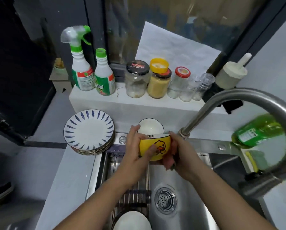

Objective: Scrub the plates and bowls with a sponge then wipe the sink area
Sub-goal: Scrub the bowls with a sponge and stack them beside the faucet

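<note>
The left hand (pixel 135 150) is gripping the yellow bowl (pixel 162 143) from its nine o'clock side, the thumb hooking over the rim and the fingers curling across the duck-printed wall. The right hand (pixel 182 151) is closing round a pink sponge (pixel 169 161) and pressing it against the bowl's four o'clock edge, near the base; how much of the sponge is touching cannot be told. The bowl is hanging tilted above the steel sink (pixel 188 205), at twelve o'clock from the drain (pixel 166 200). A white bowl (pixel 150 127) is showing just behind it at twelve o'clock; whether the two are touching is unclear. A stack of plates (pixel 89 130) is sitting on the counter at nine o'clock from the yellow bowl. Another white dish (pixel 132 221) is resting on the rack (pixel 134 196) at six o'clock. The faucet (pixel 238 100) is arching over at two o'clock, with a green soap bottle (pixel 255 130) behind it.
</note>
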